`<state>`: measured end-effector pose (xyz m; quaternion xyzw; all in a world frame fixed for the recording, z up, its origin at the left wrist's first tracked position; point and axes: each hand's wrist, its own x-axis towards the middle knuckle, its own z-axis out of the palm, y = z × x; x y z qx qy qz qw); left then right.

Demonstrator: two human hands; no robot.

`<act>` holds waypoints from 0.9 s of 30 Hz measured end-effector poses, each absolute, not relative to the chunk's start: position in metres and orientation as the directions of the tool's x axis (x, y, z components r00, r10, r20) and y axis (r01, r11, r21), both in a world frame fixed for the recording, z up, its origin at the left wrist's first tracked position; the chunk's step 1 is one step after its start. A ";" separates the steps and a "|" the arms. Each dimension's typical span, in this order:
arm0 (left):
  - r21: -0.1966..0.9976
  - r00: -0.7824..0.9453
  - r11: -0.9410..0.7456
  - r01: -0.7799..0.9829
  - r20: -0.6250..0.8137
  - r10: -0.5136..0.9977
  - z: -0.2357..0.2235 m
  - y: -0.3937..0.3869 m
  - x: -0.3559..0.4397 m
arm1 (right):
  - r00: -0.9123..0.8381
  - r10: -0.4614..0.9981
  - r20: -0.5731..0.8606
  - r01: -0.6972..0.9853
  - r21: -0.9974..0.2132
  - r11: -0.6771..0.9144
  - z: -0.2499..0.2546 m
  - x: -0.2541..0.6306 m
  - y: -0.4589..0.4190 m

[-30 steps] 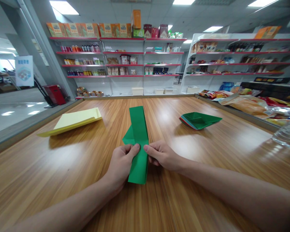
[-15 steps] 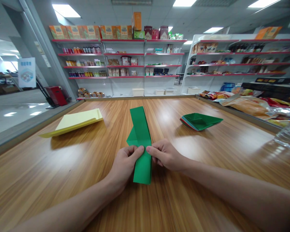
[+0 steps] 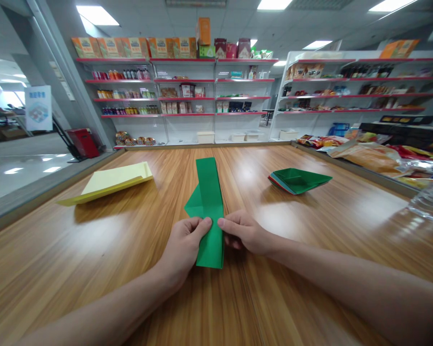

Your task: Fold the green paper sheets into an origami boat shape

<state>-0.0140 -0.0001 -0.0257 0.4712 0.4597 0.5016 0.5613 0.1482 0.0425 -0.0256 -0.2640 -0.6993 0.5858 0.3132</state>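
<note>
1. At the middle of the table (image 3: pixel 75 254), a folded strip of green paper (image 3: pixel 210 192) points away from the person, a flap jutting from its left side.
2. Left hand (image 3: pixel 183 240): pinching the strip's left edge, thumb on top; the fingers beneath are hidden by the paper.
3. Right hand (image 3: pixel 246 233): thumb tip pressed on the right edge, fingers curled below; how far they reach under the strip cannot be told.
4. Beyond the left hand lies yellow paper (image 3: pixel 117 178), its near edge turned up, well apart from the strip.
5. Across on the right sits a stack of folded paper (image 3: pixel 301 180), green uppermost, with red and blue layers showing at its left end; their number is hard to make out.
6. By the right border, a clear plastic object (image 3: pixel 431 204) is cut off by the picture's edge, near heaped snack bags (image 3: pixel 370 156) and black boxes (image 3: pixel 406 137).
7. Behind the table stand shelves (image 3: pixel 187 126) of goods, their labels mostly too small to read.
8. Off to the left are a sign (image 3: pixel 38 109) and a red box (image 3: pixel 86 142).
</note>
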 end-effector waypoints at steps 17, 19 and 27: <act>0.985 0.171 0.096 -0.142 -0.071 0.983 -0.027 0.000 -0.012 | -0.603 0.779 0.171 -0.025 -0.980 0.196 -0.028 0.151 0.045; 0.982 0.146 0.101 -0.158 -0.078 0.986 -0.027 -0.001 -0.012 | -0.591 0.786 0.181 -0.064 -0.982 0.178 -0.029 0.150 0.046; 0.984 0.181 0.098 -0.149 -0.070 0.981 -0.025 -0.001 -0.014 | -0.593 0.779 0.203 -0.055 -0.976 0.213 -0.031 0.148 0.046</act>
